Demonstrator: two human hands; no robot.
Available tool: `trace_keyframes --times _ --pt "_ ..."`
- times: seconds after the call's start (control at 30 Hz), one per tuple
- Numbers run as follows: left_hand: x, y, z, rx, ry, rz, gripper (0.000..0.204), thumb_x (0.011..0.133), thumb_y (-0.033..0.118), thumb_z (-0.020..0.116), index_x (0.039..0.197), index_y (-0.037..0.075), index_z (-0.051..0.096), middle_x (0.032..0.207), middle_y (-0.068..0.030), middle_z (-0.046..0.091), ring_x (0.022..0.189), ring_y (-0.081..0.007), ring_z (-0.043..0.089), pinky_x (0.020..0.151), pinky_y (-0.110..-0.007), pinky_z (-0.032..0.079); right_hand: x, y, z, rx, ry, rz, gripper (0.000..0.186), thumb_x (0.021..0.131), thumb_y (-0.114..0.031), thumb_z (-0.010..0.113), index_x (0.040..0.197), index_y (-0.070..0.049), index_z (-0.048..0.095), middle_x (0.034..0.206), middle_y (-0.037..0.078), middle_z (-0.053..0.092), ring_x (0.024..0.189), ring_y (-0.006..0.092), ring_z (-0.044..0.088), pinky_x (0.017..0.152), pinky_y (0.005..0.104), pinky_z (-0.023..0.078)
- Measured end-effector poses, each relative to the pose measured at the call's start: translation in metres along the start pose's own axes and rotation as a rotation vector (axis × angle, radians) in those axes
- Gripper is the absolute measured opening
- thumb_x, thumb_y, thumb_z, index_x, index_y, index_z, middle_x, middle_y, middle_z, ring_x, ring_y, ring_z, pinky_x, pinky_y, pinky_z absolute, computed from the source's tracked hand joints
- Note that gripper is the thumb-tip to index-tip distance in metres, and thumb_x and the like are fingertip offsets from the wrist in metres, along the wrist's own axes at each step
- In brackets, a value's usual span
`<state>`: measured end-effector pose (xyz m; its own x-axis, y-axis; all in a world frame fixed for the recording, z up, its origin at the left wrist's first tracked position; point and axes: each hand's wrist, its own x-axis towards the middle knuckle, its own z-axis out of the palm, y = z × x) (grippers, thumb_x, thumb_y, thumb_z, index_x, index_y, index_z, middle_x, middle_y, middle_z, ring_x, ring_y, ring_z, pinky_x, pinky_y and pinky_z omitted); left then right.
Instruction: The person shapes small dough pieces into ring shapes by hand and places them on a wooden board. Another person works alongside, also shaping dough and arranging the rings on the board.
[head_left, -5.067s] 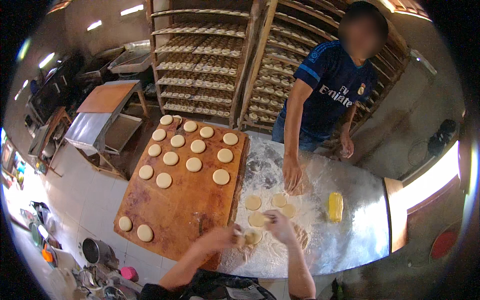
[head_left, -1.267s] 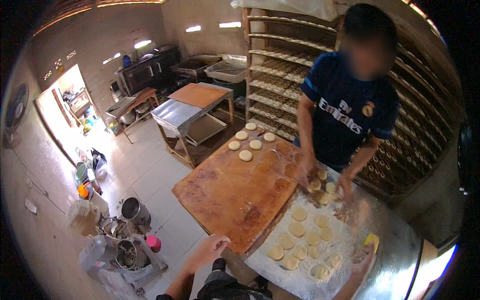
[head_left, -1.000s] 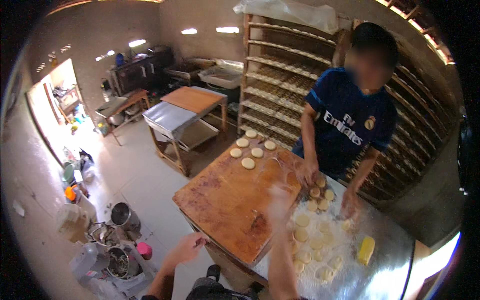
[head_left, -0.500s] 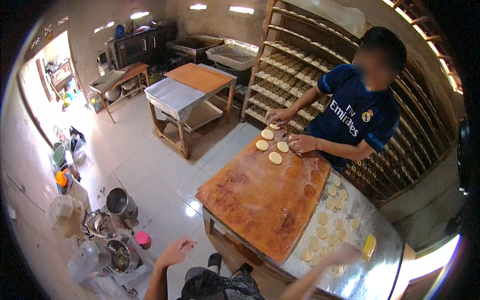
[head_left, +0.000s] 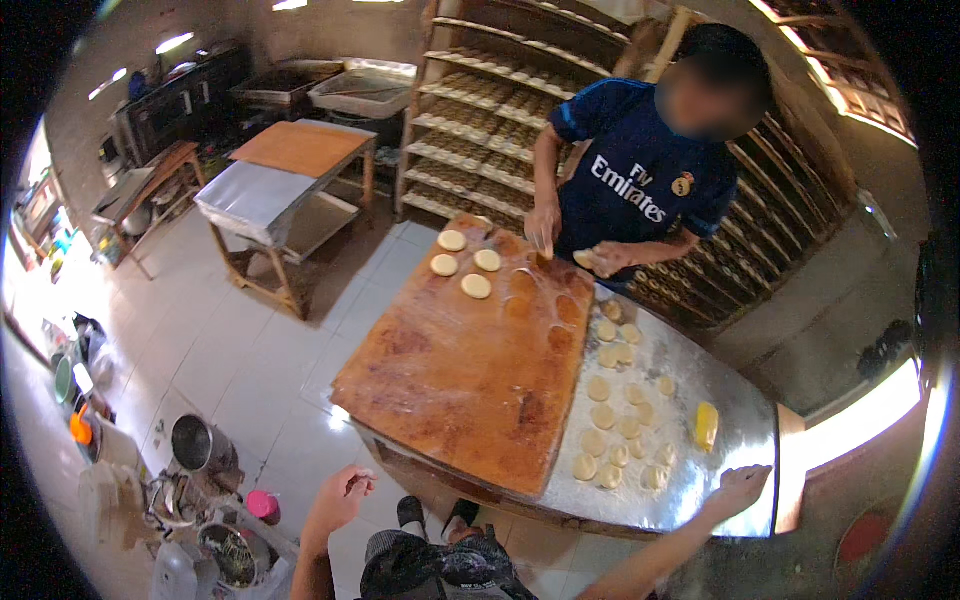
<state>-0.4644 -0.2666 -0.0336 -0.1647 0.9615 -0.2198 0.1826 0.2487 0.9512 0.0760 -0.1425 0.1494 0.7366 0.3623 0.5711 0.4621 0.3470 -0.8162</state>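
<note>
Head view: the wearer's left hand [head_left: 342, 497] is hanging over the floor, off the near left side of the work table, apart from everything on it. Its fingers are curling loosely, with a gap showing at the thumb, and it is holding nothing visible. Farther right, the right hand [head_left: 742, 488] is reaching over the near right end of the metal table [head_left: 742, 408], back upward and fingers pointing right. Its underside is hidden, so whether it is touching the metal or gripping anything cannot be told.

Just beyond the right hand, a yellow lump [head_left: 707, 427] is resting on the metal. Pale dough rounds [head_left: 601, 416] are lying in flour left of that lump, well to the right of the left hand. Alongside them, an orange-brown board [head_left: 440, 380] is stretching away; more rounds are sitting at its far end.

Across the table, a co-worker [head_left: 640, 180] in a dark blue shirt is holding pale dough in one hand and lowering the other near the board. Behind, racks [head_left: 480, 92] are bearing rows of small pale pieces.
</note>
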Motion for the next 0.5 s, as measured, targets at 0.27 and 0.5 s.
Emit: trace_keyframes --times 0.27,0.5 --pt "0.047 0.067 0.045 0.272 0.031 0.378 0.015 0.093 0.011 0.061 0.106 0.004 0.067 0.086 -0.0193 0.066 0.085 -0.0368 0.066 0.075 -0.042 0.052 -0.175 0.086 0.019 -0.405 -0.577 -0.109 0.025 0.102 -0.026 0.059 0.1 -0.002 0.05 0.101 0.007 0.052 0.091 0.0169 0.054 0.077 0.0343 0.049" --pt "0.094 0.067 0.168 0.849 0.306 0.603 0.036 0.088 0.026 0.068 0.12 0.012 0.06 0.12 -0.018 0.057 0.115 -0.0371 0.053 0.095 -0.05 0.041 -0.074 0.092 0.008 -0.286 -0.416 0.006 0.016 0.083 0.003 0.064 0.075 -0.005 0.053 0.07 -0.003 0.047 0.069 0.0088 0.045 0.062 0.0243 0.038"
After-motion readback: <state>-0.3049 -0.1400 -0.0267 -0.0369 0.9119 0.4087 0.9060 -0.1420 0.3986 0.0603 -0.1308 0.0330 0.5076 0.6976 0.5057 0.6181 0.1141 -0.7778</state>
